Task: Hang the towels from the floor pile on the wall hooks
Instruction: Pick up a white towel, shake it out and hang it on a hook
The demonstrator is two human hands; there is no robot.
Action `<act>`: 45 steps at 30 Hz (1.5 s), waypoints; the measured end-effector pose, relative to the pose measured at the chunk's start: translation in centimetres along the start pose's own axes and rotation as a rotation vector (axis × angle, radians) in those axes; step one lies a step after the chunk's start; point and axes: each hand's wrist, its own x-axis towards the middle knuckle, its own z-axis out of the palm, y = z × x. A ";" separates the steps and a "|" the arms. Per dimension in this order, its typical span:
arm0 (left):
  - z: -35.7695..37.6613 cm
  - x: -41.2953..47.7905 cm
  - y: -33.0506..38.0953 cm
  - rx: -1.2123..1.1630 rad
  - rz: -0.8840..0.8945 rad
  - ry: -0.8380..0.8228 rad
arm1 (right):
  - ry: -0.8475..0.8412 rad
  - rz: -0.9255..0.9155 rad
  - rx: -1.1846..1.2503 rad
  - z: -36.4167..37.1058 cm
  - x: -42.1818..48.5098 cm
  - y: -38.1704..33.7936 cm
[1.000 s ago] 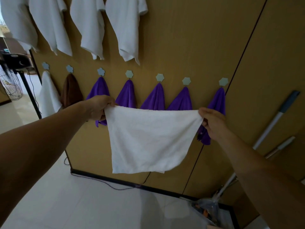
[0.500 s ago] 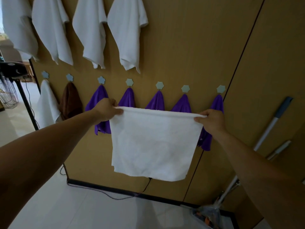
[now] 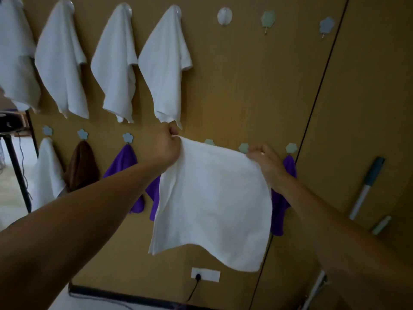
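White towel (image 3: 214,202) hangs open in the air in front of the wall (image 3: 245,86), held by its 2 top corners. The left hand (image 3: 167,148) has its fingers curled round the upper left corner and the right hand (image 3: 268,163) pinches the upper right corner. The 2 hands are well apart, so the top edge runs fairly straight between them, dipping a little toward the right. The cloth drops loose below, its bottom edge wavy and touching nothing. Just behind it runs the lower row of hooks; wherever the space under a hook shows, it is taken, by purple towels (image 3: 123,166) either side of the held one and a brown towel (image 3: 81,166) further left. Above the left hand, the upper row carries 4 hung white towels (image 3: 165,68), and to their right 3 hooks are bare: the round white hook (image 3: 224,16), then the green hexagon hook (image 3: 267,19) and the blue flower hook (image 3: 326,24). The floor pile is out of view. The step in hand looks like carrying this towel to a free hook. The next move would call for lifting it well higher, most likely toward the round white hook, and catching cloth near 1 corner over it before either hand lets go.
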 end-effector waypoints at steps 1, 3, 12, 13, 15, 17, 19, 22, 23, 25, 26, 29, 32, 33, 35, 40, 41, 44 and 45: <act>0.3 0.7 0.5 -0.002 -0.003 -0.005 | -0.094 -0.014 -0.030 -0.3 0.7 -0.1; 1.3 2.0 1.6 -0.093 -0.014 -0.082 | -0.195 -0.041 -0.107 -0.7 2.2 -0.3; 3.1 10.2 7.6 -0.056 0.154 -0.416 | 0.009 -0.264 0.003 -0.6 12.9 -5.1; 3.3 11.2 8.3 -0.074 0.183 -0.392 | 0.027 -0.298 -0.006 -0.5 14.1 -5.8; 3.7 13.2 9.4 -0.118 0.223 -0.294 | 0.059 -0.348 -0.028 -0.4 16.3 -7.5; 4.1 15.5 10.3 -0.130 0.264 -0.204 | 0.050 -0.352 -0.044 -0.3 18.6 -9.1; 4.5 17.9 11.3 -0.098 0.315 -0.150 | 0.018 -0.354 -0.044 0.2 21.0 -10.4; 5.0 22.1 12.7 -0.030 0.414 -0.037 | 0.091 -0.413 -0.036 1.2 24.5 -13.2; 5.0 23.5 13.2 -0.020 0.443 0.003 | 0.147 -0.441 -0.034 1.6 25.6 -14.2; 5.2 26.4 14.4 -0.003 0.486 0.081 | 0.279 -0.490 -0.049 2.4 27.7 -16.3; 5.3 27.8 15.0 0.015 0.505 0.111 | 0.339 -0.504 -0.066 2.8 28.7 -17.3; 5.8 32.0 16.6 0.040 0.558 0.163 | 0.468 -0.543 -0.133 3.5 31.5 -19.8; 6.4 35.8 18.2 0.016 0.596 0.211 | 0.569 -0.558 -0.201 3.7 34.2 -21.9; 6.7 36.9 18.6 0.015 0.594 0.228 | 0.600 -0.562 -0.230 3.8 35.0 -22.4; 7.2 39.0 19.4 0.010 0.583 0.249 | 0.645 -0.581 -0.272 3.8 36.5 -23.5; 8.0 42.9 21.0 -0.036 0.607 0.273 | 0.669 -0.611 -0.295 4.0 39.2 -26.2; 8.1 43.3 21.1 -0.034 0.600 0.281 | 0.656 -0.597 -0.324 4.1 39.8 -26.4; 8.7 43.5 20.3 0.010 0.538 0.226 | 0.631 -0.512 -0.465 4.4 41.2 -25.8; 8.8 43.2 20.1 0.011 0.503 0.189 | 0.640 -0.496 -0.480 4.4 41.2 -25.5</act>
